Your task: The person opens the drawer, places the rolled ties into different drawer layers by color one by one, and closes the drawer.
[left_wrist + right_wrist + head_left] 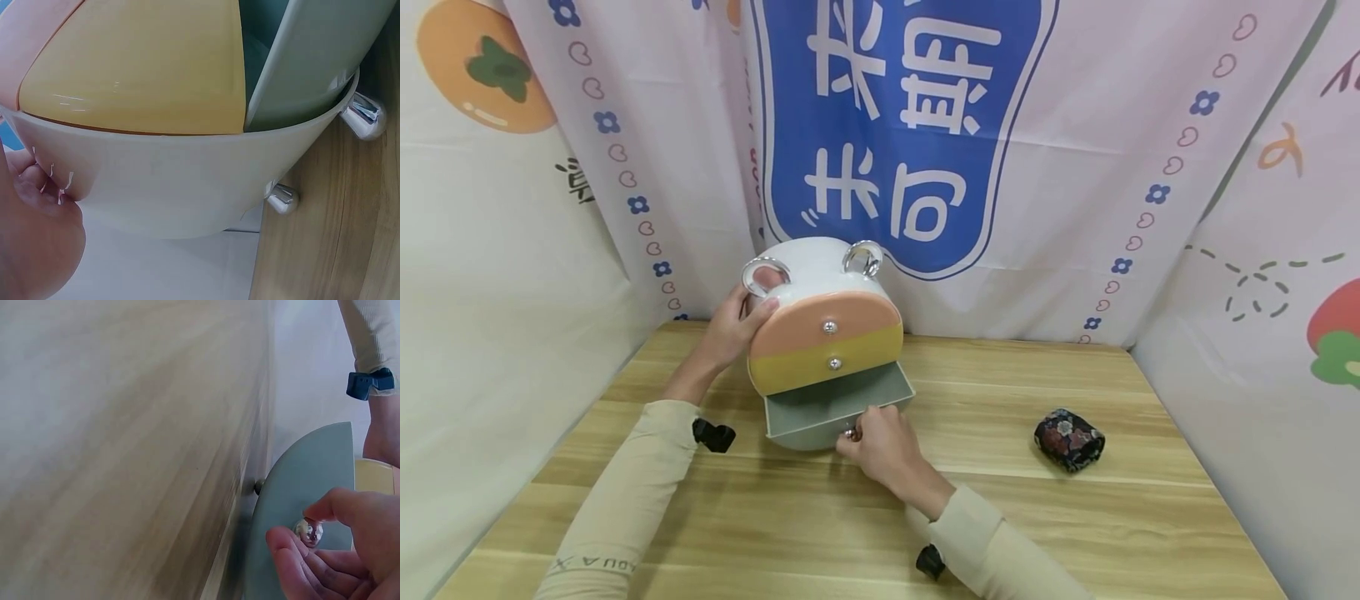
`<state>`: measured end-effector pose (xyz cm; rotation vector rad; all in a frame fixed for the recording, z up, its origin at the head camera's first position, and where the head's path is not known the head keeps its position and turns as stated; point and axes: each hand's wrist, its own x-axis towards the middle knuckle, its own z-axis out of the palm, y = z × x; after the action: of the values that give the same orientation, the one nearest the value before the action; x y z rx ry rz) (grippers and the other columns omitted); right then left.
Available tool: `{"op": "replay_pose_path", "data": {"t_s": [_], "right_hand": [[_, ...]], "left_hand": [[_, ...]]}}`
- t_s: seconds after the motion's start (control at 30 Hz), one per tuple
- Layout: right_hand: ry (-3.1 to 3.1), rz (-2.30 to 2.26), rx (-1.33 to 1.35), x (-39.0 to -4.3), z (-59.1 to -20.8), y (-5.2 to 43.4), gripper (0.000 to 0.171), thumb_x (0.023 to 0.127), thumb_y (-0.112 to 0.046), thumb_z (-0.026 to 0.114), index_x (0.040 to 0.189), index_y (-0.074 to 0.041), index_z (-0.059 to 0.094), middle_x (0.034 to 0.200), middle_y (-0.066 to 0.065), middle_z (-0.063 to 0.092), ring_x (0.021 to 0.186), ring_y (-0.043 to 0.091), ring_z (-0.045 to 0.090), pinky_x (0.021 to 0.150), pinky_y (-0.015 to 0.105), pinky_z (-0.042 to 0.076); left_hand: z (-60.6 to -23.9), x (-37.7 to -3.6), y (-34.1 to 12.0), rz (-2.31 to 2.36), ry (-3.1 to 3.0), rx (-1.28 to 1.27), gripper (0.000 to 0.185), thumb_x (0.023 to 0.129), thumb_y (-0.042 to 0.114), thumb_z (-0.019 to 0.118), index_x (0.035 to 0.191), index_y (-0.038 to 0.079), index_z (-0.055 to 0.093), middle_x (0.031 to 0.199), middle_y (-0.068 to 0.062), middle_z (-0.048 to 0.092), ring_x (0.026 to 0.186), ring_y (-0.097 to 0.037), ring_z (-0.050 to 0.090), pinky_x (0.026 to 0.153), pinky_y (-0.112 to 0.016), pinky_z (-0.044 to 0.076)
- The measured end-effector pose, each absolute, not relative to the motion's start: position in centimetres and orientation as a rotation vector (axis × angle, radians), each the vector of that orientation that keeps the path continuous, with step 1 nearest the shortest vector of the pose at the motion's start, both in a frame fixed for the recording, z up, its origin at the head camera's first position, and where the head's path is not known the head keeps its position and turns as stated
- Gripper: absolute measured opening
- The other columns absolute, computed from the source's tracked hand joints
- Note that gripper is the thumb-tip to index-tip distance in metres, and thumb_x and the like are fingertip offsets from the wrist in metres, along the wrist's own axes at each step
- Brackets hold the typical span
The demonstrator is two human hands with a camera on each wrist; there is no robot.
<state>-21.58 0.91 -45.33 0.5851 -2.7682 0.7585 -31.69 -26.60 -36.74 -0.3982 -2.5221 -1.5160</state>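
A small rounded drawer cabinet [816,271] with a white shell and two silver ring ears stands tilted at the back of the table. Its orange top drawer [797,321] and yellow middle drawer [790,371] are closed, while the grey-green bottom drawer [805,439] sticks out. My left hand [733,323] grips the shell's left side, thumb towards the front; some fingers are hidden behind it. With thumb and fingers, my right hand [883,446] pinches the bottom drawer's silver knob [309,532]. In the left wrist view, silver feet [284,199] show under the shell.
A dark floral cloth bundle [1070,440] lies on the wooden table [1037,533] to the right. Printed curtains [1060,192] hang behind and beside the table. Each wrist wears a black camera mount [713,436].
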Motion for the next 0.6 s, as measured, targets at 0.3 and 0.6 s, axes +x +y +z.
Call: {"op": "replay_pose_path", "data": {"t_s": [0.3, 0.6], "right_hand": [[-2.771, 0.767, 0.631, -20.6, -45.2, 1.4, 0.06, 0.086, -0.024, 0.076, 0.044, -0.024, 0.033, 0.04, -0.017, 0.025, 0.039, -0.005, 0.022, 0.036, 0.013, 0.017], [-2.795, 0.764, 0.629, -20.2, -45.1, 1.7, 0.057, 0.086, -0.026, 0.077, 0.044, -0.023, 0.038, 0.043, -0.017, 0.031, 0.043, -0.003, 0.03, 0.038, 0.016, 0.025]], "left_hand": [[-36.8, -31.8, -26.5, -1.552, -2.497, -0.425, 0.083, 0.104, 0.047, 0.058, 0.17, 0.014, 0.02, 0.175, -0.018, 0.023, 0.163, -0.036, 0.02, 0.134, -0.058, 0.016], [-37.0, -32.0, -26.5, -1.545, -2.485, -0.433, 0.082, 0.104, 0.046, 0.059, 0.169, 0.012, 0.022, 0.174, -0.019, 0.026, 0.161, -0.037, 0.023, 0.134, -0.058, 0.017]]}}
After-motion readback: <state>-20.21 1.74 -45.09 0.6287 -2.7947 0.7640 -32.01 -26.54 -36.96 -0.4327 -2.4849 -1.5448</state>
